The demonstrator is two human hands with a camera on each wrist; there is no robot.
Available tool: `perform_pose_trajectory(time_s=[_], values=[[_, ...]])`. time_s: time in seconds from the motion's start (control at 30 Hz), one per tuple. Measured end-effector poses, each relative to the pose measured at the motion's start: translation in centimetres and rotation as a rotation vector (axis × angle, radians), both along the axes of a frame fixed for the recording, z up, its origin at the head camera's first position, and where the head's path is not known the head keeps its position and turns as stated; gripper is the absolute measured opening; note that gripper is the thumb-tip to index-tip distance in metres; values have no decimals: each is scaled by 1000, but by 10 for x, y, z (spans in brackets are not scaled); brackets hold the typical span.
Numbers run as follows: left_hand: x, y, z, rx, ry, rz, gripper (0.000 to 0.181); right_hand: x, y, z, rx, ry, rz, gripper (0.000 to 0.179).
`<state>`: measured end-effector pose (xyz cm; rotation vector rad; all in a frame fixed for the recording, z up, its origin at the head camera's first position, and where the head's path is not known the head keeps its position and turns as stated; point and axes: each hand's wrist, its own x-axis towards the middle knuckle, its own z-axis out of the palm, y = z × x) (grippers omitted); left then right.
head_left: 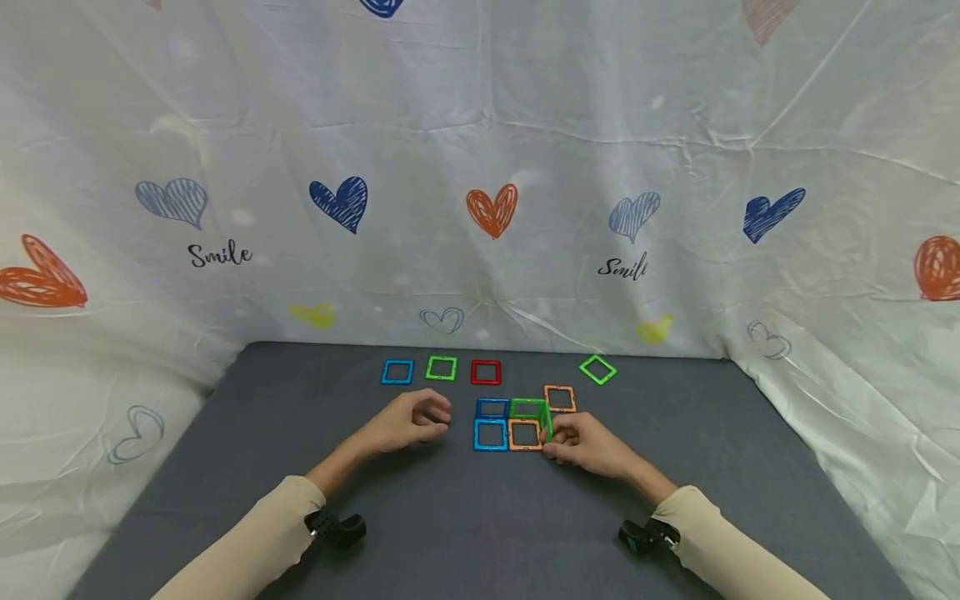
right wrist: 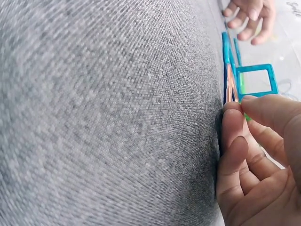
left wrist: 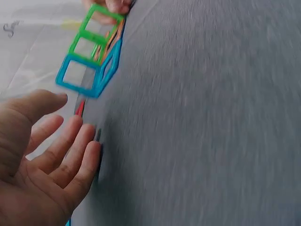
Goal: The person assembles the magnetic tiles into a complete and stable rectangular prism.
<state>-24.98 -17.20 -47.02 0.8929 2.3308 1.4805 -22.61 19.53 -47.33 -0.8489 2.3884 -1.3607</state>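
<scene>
Hollow square magnetic tiles form a small structure in the head view. A blue tile (head_left: 491, 448) and an orange tile (head_left: 525, 448) lie flat side by side at its front. Behind them stand a second blue tile (head_left: 492, 401) and a green tile (head_left: 528, 401), both upright. My right hand (head_left: 588, 446) pinches another green tile (head_left: 547, 423), which stands at the orange tile's right edge. In the right wrist view its thumb and fingertips partly hide the pieces. My left hand (head_left: 411, 421) hovers left of the structure, fingers loosely bent and holding nothing.
Along the table's back lie a loose blue tile (head_left: 397, 382), a green tile (head_left: 441, 379), a red tile (head_left: 486, 382) and a turned green tile (head_left: 590, 375). One orange tile (head_left: 558, 387) lies just behind the structure. A white curtain (head_left: 420, 275) with hearts surrounds the dark table (head_left: 480, 525).
</scene>
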Motion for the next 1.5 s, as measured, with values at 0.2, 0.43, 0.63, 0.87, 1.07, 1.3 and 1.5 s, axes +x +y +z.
perform_pose_trajectory(time_s=[0.2,0.43,0.63,0.87,1.07,1.3,1.5], values=[[-5,-28,4,-35,48,69,35,0,1,-1,0,-2,2,8],[-17,-52,3,-95,116,170,37,0,3,-2,-8,-9,6,8],[-38,-63,5,-202,154,212,37,0,3,-3,-16,-14,15,9],[-66,-70,10,-273,174,265,38,0,5,-3,-25,-20,9,8],[-78,-74,6,-314,165,313,40,0,3,-1,-18,-23,12,9],[-79,-77,-1,-370,172,363,31,-1,1,0,-6,-27,14,9],[-81,-77,-7,-349,222,354,15,-2,2,-2,0,-18,17,9]])
